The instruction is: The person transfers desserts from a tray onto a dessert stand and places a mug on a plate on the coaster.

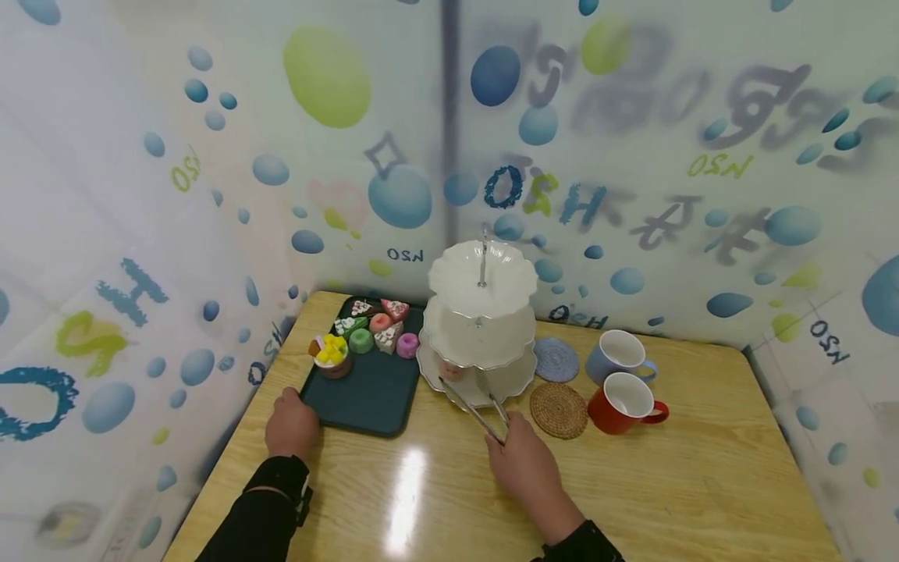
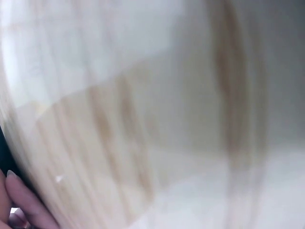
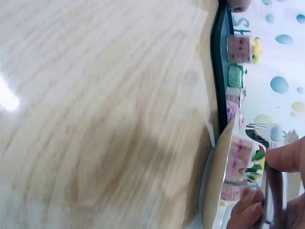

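Observation:
My right hand (image 1: 523, 460) holds a pair of metal tongs (image 1: 469, 407) whose arms reach over the bottom tier of a white three-tier cake stand (image 1: 482, 281). Between the tong tips, in the right wrist view, stands a pink toy cup cake (image 3: 239, 155) with green leaves on top; the tier above partly hides it in the head view. At the near left corner of a dark green tray (image 1: 368, 402), my left hand (image 1: 291, 425) grips the edge. Toward the tray's back sit several toy treats, among them a yellow-topped cup cake (image 1: 332, 357) and a purple doughnut (image 1: 407, 345).
Right of the stand lie a blue coaster (image 1: 557, 359) and a brown woven coaster (image 1: 559, 410). Beyond them are a blue mug (image 1: 618, 355) and a red mug (image 1: 614, 414). Printed fabric walls (image 1: 393, 257) border the wooden table (image 1: 688, 484) behind and at the sides.

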The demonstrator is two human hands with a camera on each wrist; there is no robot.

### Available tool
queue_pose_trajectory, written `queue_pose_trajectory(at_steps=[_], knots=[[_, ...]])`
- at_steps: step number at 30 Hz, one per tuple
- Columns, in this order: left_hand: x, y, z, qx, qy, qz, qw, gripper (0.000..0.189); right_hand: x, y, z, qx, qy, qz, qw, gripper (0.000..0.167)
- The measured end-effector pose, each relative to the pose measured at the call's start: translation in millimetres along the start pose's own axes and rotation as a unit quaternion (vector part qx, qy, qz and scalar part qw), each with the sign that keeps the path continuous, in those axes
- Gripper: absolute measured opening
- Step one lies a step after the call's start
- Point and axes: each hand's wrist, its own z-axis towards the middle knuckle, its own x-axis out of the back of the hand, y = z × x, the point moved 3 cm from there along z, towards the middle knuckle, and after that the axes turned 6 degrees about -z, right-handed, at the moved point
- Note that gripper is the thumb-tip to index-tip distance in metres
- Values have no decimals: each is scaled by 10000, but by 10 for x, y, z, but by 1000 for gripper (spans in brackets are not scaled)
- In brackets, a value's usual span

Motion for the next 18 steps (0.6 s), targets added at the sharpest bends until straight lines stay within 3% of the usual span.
queue_pose_trajectory(at_steps=[11,18], knots=[[-3,21,4,100,-44,64,9999,32,-98,-380,38,681,121,-179,9974,61],[-14,-13,31,141,-48,22,9999,32,-209,-701,179,750,-379,-269,9961,60]])
